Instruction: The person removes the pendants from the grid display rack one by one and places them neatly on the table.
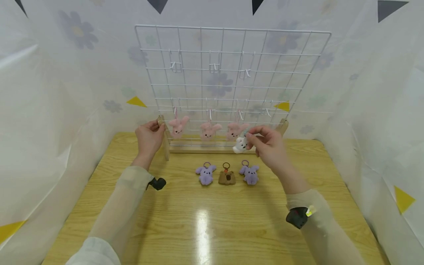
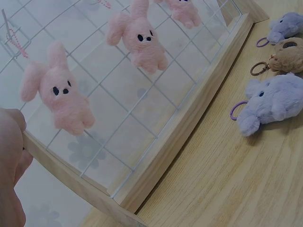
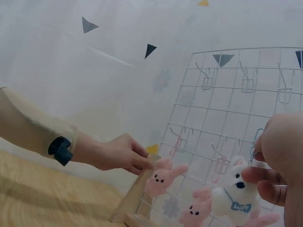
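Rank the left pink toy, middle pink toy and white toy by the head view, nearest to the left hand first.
1. Left pink toy: hanging just right of the left hand.
2. Middle pink toy: hanging farther right.
3. White toy: rightmost of the three, held by the right hand.

pale beige sleeves (image 1: 116, 206) are worn along with small black wrist cameras (image 1: 297, 217).

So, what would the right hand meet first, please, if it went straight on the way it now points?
Probably the rightmost pink plush, hanging on the wire grid; in the head view it lies beyond the white plush the right hand holds, though depth is unclear.
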Demonstrator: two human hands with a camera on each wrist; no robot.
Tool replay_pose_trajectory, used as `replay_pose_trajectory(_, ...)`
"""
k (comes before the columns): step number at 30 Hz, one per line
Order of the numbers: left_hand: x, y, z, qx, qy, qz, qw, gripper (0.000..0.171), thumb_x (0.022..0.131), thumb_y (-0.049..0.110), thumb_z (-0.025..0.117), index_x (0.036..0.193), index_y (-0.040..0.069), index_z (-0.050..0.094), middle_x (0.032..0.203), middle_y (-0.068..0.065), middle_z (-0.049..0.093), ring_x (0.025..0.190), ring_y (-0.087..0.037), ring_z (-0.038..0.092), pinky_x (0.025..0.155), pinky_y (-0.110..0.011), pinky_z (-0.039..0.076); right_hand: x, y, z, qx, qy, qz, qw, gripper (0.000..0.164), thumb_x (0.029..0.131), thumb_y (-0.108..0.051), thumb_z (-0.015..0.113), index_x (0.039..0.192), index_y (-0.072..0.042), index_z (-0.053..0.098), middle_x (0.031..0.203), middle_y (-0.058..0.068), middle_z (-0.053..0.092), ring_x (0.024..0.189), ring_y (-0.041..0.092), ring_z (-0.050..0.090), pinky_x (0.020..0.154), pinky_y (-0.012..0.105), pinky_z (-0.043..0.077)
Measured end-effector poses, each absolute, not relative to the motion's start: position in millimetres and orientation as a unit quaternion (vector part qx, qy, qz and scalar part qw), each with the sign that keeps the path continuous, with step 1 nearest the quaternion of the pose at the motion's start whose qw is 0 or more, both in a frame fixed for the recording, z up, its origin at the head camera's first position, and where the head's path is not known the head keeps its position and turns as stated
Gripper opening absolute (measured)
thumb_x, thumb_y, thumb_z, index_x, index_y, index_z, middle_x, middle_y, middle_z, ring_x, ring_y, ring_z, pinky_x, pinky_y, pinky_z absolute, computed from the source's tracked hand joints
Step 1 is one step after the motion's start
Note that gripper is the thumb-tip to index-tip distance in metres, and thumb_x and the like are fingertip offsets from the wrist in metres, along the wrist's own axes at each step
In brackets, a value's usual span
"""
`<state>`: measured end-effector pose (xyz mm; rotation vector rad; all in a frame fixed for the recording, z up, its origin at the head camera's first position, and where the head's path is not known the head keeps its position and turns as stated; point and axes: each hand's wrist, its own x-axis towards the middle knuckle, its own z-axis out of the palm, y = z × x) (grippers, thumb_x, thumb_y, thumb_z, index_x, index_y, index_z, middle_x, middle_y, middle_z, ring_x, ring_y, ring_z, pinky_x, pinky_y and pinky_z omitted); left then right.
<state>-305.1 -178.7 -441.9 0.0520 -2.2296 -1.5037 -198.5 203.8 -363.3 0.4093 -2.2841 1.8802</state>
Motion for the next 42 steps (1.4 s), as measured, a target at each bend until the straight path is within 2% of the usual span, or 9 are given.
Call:
replay_pose_trajectory(6,-305.1,-178.8,-441.5,0.019,-0.804,-0.551,0.222,0.030,0.101,0.012,0.072,0.124,-0.008,0.074,0.111,-0.025,0.076,0.102,-0.031,0.076,0.079,-0.023,0.062,-193.1,190.1,-368.4,0.149,-0.748,0.645,0.054,0.015,0.106,-0.007,0.065,0.110,0.007,0.065,0.093,0.015,0.066,0.065,0.014,0.063,0.045,0.023,0.041)
replay_pose_trajectory(12,-304.3,-179.1,-441.4,0.018,-0.804,-0.551,0.222,0.029,0.101,0.011,0.072,0.122,-0.010,0.074,0.109,-0.025,0.076,0.100,-0.031,0.077,0.078,-0.024,0.063,-190.1,173.9,-379.0,0.157,-0.738,0.655,0.036,0.013,0.106,-0.005,0.065,0.110,0.007,0.065,0.089,0.015,0.067,0.061,0.013,0.060,0.042,0.021,0.041)
replay_pose_trajectory(18,-304.2,-179.6,-442.0,0.017,-0.802,-0.555,0.220,0.028,0.101,0.010,0.072,0.122,-0.010,0.074,0.109,-0.025,0.076,0.101,-0.032,0.077,0.078,-0.022,0.062,-186.4,155.9,-391.6,0.172,-0.740,0.650,0.011,0.011,0.106,-0.005,0.064,0.110,0.005,0.067,0.095,0.019,0.066,0.054,0.010,0.052,0.041,0.019,0.036)
replay_pose_trajectory(22,-305.2,-179.5,-442.2,0.016,-0.803,-0.552,0.225,0.029,0.101,0.010,0.072,0.122,-0.009,0.074,0.110,-0.026,0.076,0.101,-0.032,0.077,0.078,-0.022,0.062,-183.3,142.3,-398.1,0.184,-0.743,0.643,-0.002,0.010,0.106,-0.003,0.064,0.109,0.005,0.068,0.094,0.019,0.068,0.059,0.011,0.058,0.043,0.020,0.037)
replay_pose_trajectory(26,-305.9,-179.6,-442.2,0.015,-0.804,-0.551,0.225,0.029,0.101,0.010,0.072,0.123,-0.009,0.073,0.110,-0.026,0.075,0.102,-0.032,0.076,0.079,-0.023,0.062,-181.9,130.7,-406.4,0.192,-0.744,0.641,-0.013,0.008,0.105,-0.003,0.064,0.109,0.002,0.068,0.090,0.017,0.069,0.066,0.021,0.064,0.044,0.020,0.037)
replay_pose_trajectory(31,-306.3,-180.0,-442.3,0.012,-0.806,-0.548,0.224,0.030,0.101,0.011,0.071,0.124,-0.009,0.073,0.111,-0.026,0.075,0.103,-0.032,0.076,0.080,-0.024,0.062,-182.8,115.1,-419.0,0.203,-0.737,0.645,-0.020,0.009,0.105,-0.003,0.065,0.109,0.003,0.070,0.100,0.014,0.069,0.070,0.034,0.066,0.044,0.020,0.037)
replay_pose_trajectory(38,-306.4,-180.4,-441.7,0.012,-0.803,-0.553,0.221,0.029,0.101,0.009,0.071,0.123,-0.010,0.073,0.111,-0.026,0.075,0.102,-0.033,0.076,0.080,-0.024,0.062,-184.4,93.3,-438.6,0.213,-0.732,0.645,-0.051,0.011,0.106,-0.005,0.065,0.109,0.004,0.069,0.093,0.017,0.069,0.065,0.022,0.064,0.045,0.022,0.037)
replay_pose_trajectory(42,-305.2,-180.2,-441.5,0.013,-0.805,-0.550,0.222,0.030,0.101,0.010,0.072,0.123,-0.009,0.073,0.111,-0.025,0.075,0.102,-0.032,0.076,0.080,-0.024,0.062,-184.1,81.3,-447.9,0.210,-0.732,0.645,-0.068,0.011,0.106,-0.007,0.066,0.109,0.003,0.069,0.089,0.016,0.069,0.066,0.023,0.065,0.047,0.023,0.042)
